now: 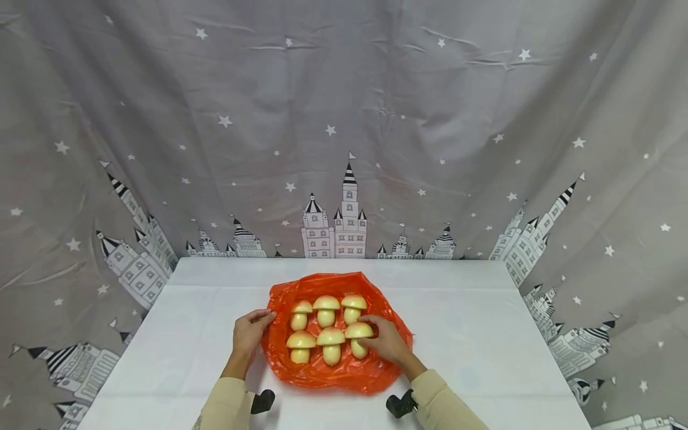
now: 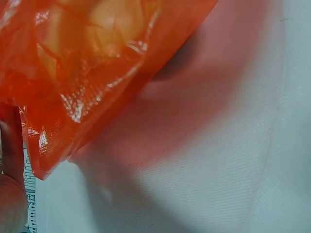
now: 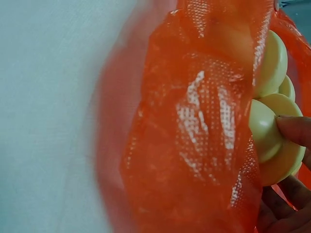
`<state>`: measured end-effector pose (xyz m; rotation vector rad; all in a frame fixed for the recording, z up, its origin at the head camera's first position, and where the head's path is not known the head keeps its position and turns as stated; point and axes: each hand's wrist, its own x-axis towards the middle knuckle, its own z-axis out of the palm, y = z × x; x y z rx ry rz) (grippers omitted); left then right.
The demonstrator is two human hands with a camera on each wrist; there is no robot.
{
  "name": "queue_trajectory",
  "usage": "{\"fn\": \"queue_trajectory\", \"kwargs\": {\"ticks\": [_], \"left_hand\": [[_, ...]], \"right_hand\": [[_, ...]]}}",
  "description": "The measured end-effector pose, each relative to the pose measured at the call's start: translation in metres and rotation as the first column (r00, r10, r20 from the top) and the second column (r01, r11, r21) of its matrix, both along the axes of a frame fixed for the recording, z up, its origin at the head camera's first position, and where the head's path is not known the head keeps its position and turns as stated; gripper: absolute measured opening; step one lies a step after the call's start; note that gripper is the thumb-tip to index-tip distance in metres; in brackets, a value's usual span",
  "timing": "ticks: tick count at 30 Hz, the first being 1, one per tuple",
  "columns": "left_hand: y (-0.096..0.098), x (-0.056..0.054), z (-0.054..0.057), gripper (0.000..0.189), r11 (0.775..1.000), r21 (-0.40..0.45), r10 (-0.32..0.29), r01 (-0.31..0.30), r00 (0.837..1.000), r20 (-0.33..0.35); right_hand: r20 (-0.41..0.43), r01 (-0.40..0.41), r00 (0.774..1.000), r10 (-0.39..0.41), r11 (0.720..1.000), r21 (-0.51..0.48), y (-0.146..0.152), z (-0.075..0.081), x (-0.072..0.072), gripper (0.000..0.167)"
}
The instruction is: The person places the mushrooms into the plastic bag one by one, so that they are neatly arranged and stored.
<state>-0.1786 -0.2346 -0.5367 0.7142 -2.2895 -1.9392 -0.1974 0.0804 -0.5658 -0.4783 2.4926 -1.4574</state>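
Observation:
A red-orange plastic bag lies spread on the table, with several yellow toy mushrooms arranged in it in two rows of three. My right hand pinches the front-right mushroom between thumb and fingers. In the right wrist view, the thumb presses on that pale yellow mushroom, partly hidden behind the bag's raised side. My left hand pinches the bag's left edge. The left wrist view shows part of that hand against the crinkled plastic, with mushrooms blurred behind it.
The white table extends on both sides of the bag. A grey curtain printed with stars and castles hangs behind the table and along its sides. Black wrist mounts sit at the cuffs of both beige sleeves.

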Motion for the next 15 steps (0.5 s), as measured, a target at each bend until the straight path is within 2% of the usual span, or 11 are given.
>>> {"fn": "queue_trajectory", "kwargs": {"ticks": [7,15], "left_hand": [[-0.003,0.000,0.004,0.037,0.998,-0.054,-0.022,0.022,1.000,0.009],[-0.009,-0.001,0.008,0.039,0.993,-0.100,-0.064,0.064,0.998,0.004]], "right_hand": [[-0.009,-0.007,1.000,0.007,0.999,0.039,0.000,0.001,0.000,0.049],[-0.049,-0.028,0.998,0.031,0.998,0.059,0.006,0.021,0.002,0.057]]}}
